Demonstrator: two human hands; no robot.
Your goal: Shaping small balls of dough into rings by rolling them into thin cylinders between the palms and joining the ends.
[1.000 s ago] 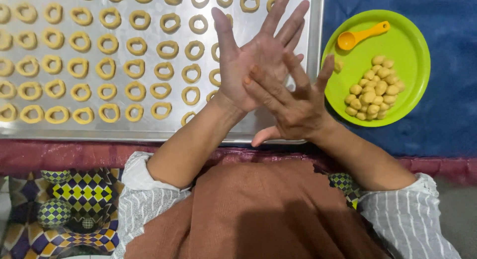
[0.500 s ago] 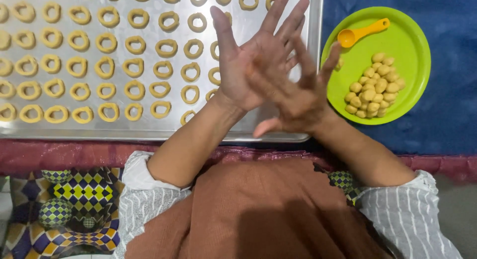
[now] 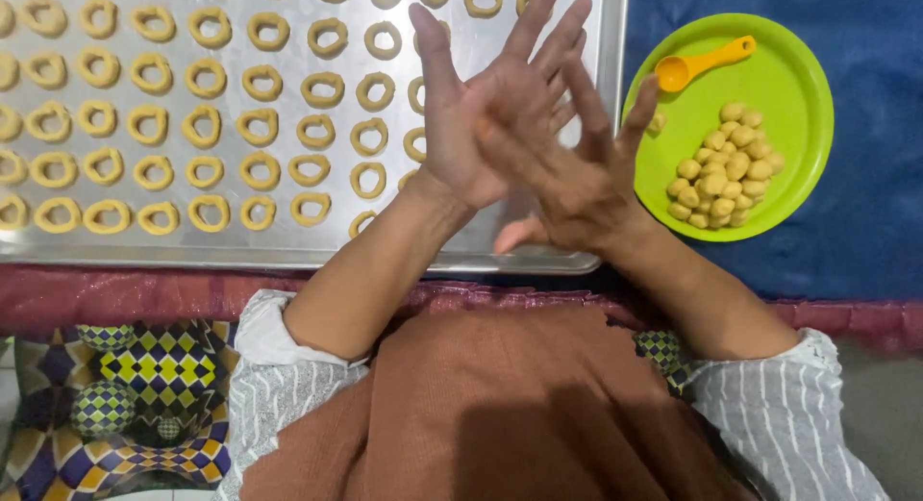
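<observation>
Your left hand [image 3: 481, 126] is raised palm-up w/ fingers spread over the right end of the metal baking tray [image 3: 288, 256]. Your right hand [image 3: 577, 179] lies across it, palms pressed together; whatever is between them is hidden. Tray carries rows of pale dough rings [image 3: 207, 121], spaced apart. To the right, on a blue cloth [image 3: 865, 241], a green plate [image 3: 798, 87] holds a heap of small dough balls [image 3: 721, 169] and an orange spoon [image 3: 697, 63], apart from the heap.
</observation>
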